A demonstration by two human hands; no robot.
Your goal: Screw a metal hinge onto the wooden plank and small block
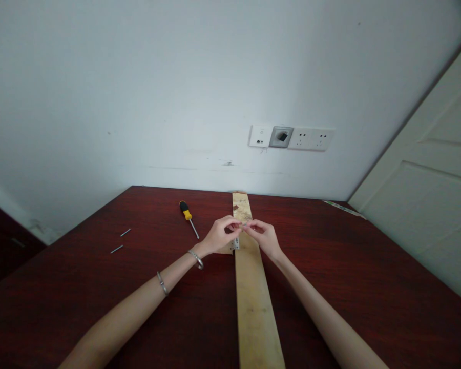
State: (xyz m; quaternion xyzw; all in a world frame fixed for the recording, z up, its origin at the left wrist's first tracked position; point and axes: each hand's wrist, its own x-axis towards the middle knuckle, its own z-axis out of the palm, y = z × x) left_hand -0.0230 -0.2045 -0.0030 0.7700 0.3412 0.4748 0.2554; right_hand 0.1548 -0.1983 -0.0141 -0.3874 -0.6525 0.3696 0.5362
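Over a long pale wooden board (253,302), my left hand (225,231) and my right hand (264,237) meet fingertip to fingertip. Both are closed in a pinch. A tiny greyish piece shows between the fingertips, too small to name. Just below my left fingers, a metal hinge (236,243) with holes lies at the board's left edge. Beside it a short piece of wood (226,250) sticks out to the left, partly hidden by my left hand. A yellow and black screwdriver (188,217) lies left of my left hand, its shaft pointing toward me.
Two long screws (125,232) lie apart from the board on the left of the dark red table (169,328). The board's far end reaches the white wall (176,92), which carries a row of sockets (301,138). A thin patterned strip (343,208) lies near the door (430,189).
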